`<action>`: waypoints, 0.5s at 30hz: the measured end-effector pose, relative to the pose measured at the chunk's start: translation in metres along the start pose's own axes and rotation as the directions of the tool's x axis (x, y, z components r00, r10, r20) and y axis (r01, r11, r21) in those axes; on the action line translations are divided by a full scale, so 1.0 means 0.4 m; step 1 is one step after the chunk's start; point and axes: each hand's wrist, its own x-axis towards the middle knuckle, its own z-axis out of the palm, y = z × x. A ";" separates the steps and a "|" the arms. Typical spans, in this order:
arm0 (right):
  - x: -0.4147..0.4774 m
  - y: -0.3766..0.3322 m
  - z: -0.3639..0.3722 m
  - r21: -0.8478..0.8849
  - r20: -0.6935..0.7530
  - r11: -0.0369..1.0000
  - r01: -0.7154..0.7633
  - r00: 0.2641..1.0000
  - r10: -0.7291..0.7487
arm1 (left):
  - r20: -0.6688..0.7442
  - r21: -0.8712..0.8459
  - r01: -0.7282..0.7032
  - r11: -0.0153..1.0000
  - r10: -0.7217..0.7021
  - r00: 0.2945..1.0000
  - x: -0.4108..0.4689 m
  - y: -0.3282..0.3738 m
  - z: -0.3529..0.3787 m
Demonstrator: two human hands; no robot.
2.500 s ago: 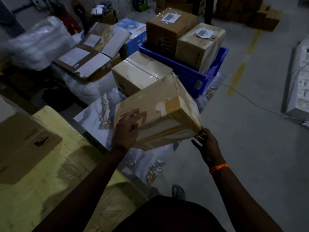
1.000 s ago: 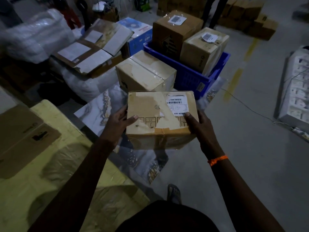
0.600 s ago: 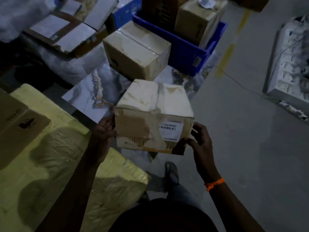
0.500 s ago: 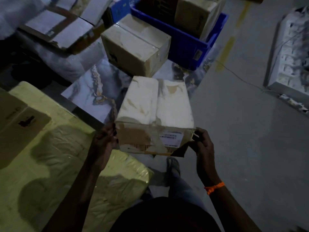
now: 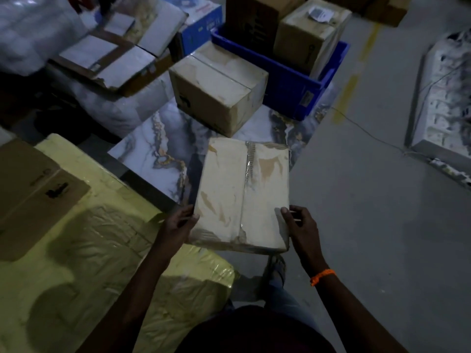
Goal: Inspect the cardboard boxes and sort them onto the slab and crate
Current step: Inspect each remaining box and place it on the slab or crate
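We hold one taped tan cardboard box (image 5: 244, 194) flat above the near edge of the marbled grey slab (image 5: 158, 151), the fingers of our left hand (image 5: 178, 225) and right hand (image 5: 302, 225) grasping its near corners. One sealed box (image 5: 216, 90) sits on the slab; two brown boxes (image 5: 305, 34) stand in the one blue plastic crate (image 5: 288, 80).
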 end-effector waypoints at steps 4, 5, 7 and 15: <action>0.129 -0.046 -0.002 -0.066 0.070 0.998 -0.010 0.997 0.015 | 0.092 0.078 -0.082 0.994 0.075 0.993 0.084 0.110 0.049; 0.163 -0.068 0.001 -0.045 0.080 0.999 -0.028 0.996 0.032 | 0.086 0.100 -0.086 0.991 0.077 0.993 0.108 0.141 0.058; 0.221 -0.117 0.015 0.052 0.124 0.992 -0.116 0.986 0.109 | 0.076 0.121 -0.067 0.990 0.058 0.995 0.168 0.186 0.073; 0.228 -0.182 -0.001 0.228 0.245 0.959 -0.167 0.963 0.110 | 0.088 0.081 -0.090 0.993 0.083 0.993 0.228 0.201 0.081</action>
